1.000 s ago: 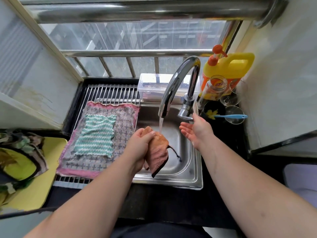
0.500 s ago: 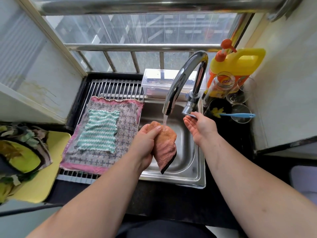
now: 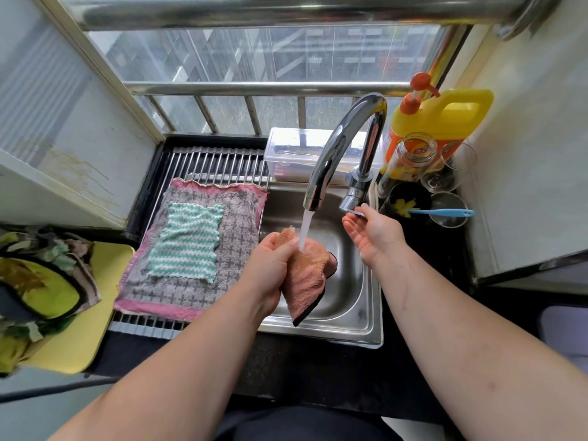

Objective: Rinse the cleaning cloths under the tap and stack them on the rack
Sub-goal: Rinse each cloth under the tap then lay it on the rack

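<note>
Gripping the orange cloth (image 3: pixel 307 278), the left hand (image 3: pixel 270 265) had brought it under the tap (image 3: pixel 337 148), now running harder, beginning its rinse, while the right hand (image 3: pixel 372 232) hovered open nearby.

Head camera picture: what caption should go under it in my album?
Left hand holds an orange cloth under the running tap, right hand open beside it.

orange cloth (image 3: pixel 307 275) now under stream (image 3: pixel 305 229), flow stronger
</note>
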